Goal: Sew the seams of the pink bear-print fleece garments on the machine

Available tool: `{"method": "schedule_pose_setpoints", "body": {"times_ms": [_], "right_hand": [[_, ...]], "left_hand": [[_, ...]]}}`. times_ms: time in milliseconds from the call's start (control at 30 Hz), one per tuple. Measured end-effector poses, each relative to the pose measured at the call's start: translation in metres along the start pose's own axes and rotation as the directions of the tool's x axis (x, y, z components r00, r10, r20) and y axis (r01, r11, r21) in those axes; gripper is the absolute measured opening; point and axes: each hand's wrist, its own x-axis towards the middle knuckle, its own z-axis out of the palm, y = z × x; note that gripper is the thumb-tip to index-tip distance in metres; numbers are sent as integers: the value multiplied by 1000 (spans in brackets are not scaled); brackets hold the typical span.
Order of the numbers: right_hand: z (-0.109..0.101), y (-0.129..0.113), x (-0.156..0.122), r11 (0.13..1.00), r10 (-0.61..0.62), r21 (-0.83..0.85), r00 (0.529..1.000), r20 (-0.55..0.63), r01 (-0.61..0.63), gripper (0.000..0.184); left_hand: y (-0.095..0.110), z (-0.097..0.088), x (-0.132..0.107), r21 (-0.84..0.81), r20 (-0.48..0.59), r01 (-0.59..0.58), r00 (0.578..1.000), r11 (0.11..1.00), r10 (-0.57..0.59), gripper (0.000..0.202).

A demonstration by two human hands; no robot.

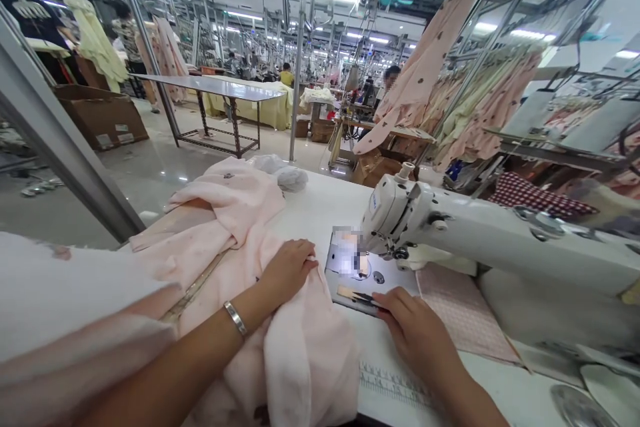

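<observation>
My left hand (289, 271) is closed on the edge of a pale pink garment (315, 340) with scattered dark spots, which lies bunched over the table's left side. To the right, my right hand (413, 323) pinches a slim dark two-pronged tool (367, 297); whether it is thread snips or tweezers I cannot tell. Its tips lie over a small beige piece (346, 291) at the front of the metal needle plate (370, 283). Just behind stands the head of a white sewing machine (395, 210), its lamp lighting the plate. The needle area is blurred out.
A printed ruler (393, 383) runs along the table front. A pink checked pad (465, 307) lies under the machine arm. Beyond are a clear plastic bag (285, 173), a long metal table (210, 85), a cardboard box (103, 117), hanging garments (430, 47) and several people.
</observation>
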Motion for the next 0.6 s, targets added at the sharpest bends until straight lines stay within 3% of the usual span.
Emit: {"method": "schedule_pose_setpoints", "body": {"times_ms": [133,267,333,400,467,533,567,600], "right_hand": [[-4,13,-4,999,33,-8,995,-89,-34,20],[-26,52,-33,947,229,-168,941,-247,-275,35],[-34,56,-44,889,287,-280,917,-279,-363,48],[-34,38,-45,915,273,-229,928,-253,-332,51],[-26,2,-36,971,235,70,961,-143,-227,45],[-15,-38,-21,874,273,399,959,73,-279,33],[-11,-54,-15,795,275,500,939,205,-343,24],[-7,-66,-10,767,290,523,928,235,-372,29]], "left_hand": [[-2,0,0,-4,-12,-5,1000,1000,5,6],[-3,0,1,-11,-38,-25,999,1000,25,7],[1,-3,2,-19,-58,-50,997,999,48,7],[11,-11,5,-28,-85,-88,993,996,86,7],[25,-25,9,-31,-119,-137,984,990,133,7],[37,-44,14,-18,-157,-183,971,983,178,7],[42,-55,17,-7,-179,-196,965,981,191,8],[44,-66,20,9,-204,-192,960,981,190,9]]}}
